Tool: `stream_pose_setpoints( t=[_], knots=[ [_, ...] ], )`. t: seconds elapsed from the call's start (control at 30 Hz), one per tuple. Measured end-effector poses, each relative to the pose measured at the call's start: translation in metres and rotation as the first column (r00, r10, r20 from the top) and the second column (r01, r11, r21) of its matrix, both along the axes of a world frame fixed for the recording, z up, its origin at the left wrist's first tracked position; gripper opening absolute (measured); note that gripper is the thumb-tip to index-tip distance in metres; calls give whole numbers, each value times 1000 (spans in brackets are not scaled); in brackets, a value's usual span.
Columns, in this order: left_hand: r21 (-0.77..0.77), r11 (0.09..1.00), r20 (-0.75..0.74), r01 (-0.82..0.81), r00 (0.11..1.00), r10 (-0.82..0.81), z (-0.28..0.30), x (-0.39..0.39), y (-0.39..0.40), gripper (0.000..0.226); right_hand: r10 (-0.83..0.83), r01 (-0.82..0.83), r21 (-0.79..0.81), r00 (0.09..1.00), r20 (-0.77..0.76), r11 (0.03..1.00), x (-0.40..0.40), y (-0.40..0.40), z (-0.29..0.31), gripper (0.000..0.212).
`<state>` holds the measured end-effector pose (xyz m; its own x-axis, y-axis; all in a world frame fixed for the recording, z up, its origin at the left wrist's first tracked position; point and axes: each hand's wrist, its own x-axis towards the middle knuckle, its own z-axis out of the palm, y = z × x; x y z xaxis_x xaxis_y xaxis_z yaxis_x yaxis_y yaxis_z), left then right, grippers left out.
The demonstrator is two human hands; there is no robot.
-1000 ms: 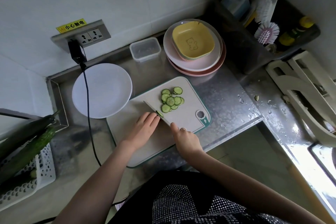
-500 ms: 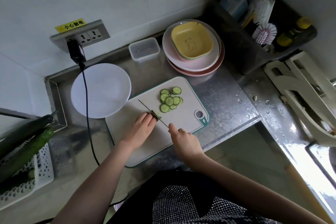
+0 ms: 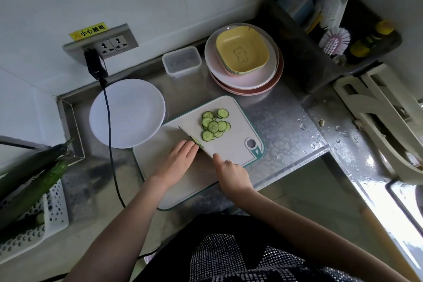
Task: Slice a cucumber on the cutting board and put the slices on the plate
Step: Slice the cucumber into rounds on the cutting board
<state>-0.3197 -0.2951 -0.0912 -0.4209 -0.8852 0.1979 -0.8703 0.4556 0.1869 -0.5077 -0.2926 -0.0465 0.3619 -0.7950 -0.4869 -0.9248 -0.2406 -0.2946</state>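
Note:
A pale cutting board (image 3: 238,119) with a green rim lies on the steel counter. Several cucumber slices (image 3: 214,126) lie in a loose pile at its far side. My left hand (image 3: 177,161) covers the short cucumber stub (image 3: 197,141), of which only the cut end shows at my fingertips. My right hand (image 3: 231,173) grips the knife handle, forefinger along the spine. The knife (image 3: 194,141) blade is down against the stub's end. A white plate (image 3: 127,113) with nothing on it sits left of the board.
A stack of pink plates with yellow dishes (image 3: 243,59) and a clear lidded box (image 3: 182,61) stand behind the board. A black cable (image 3: 109,126) from the wall socket crosses the white plate. Whole cucumbers (image 3: 34,181) lie in a white basket at left. Water drops wet the counter at right.
The knife rose off the board and came down again a little further left on the stub. My left hand edged back with it. The slice pile is unchanged.

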Motion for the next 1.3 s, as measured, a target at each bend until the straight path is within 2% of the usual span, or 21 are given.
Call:
stream_pose_setpoints(
  t=[0.17, 0.4, 0.53, 0.77, 0.9, 1.07, 1.17, 1.3],
  knots=[
    [-73, 997, 46, 11, 999, -7, 0, 0, -1, 23, 36, -33, -61, 998, 50, 998, -3, 3, 2, 6],
    [-116, 993, 76, 33, 997, -25, -5, 3, 0, 21, 64, -58, -96, 996, 57, 994, -3, 8, 2, 10],
    [-117, 993, 75, 15, 997, -7, -5, 4, 0, 21, 63, -60, -90, 997, 32, 994, -2, 7, 1, 20],
    [-79, 997, 52, 10, 999, -6, -2, 3, 0, 20, 69, -66, -85, 997, 31, 994, 0, 6, 0, 19],
    [-57, 998, 25, 1, 1000, 0, -2, 3, 0, 16, 57, -57, -49, 998, 7, 997, 2, 3, -1, 32],
    [-71, 997, -27, 18, 999, -20, -7, 3, 0, 35, 50, -51, -24, 998, -25, 998, 2, -2, -2, 42],
    [-56, 998, -38, 4, 999, -7, -7, 3, 0, 38, 35, -36, -23, 999, -22, 999, 3, -3, -3, 38],
    [-22, 1000, -22, -15, 1000, 14, -8, 3, -1, 31, -54, 58, -57, 996, 65, 997, -2, -5, -5, 12]
  ],
)
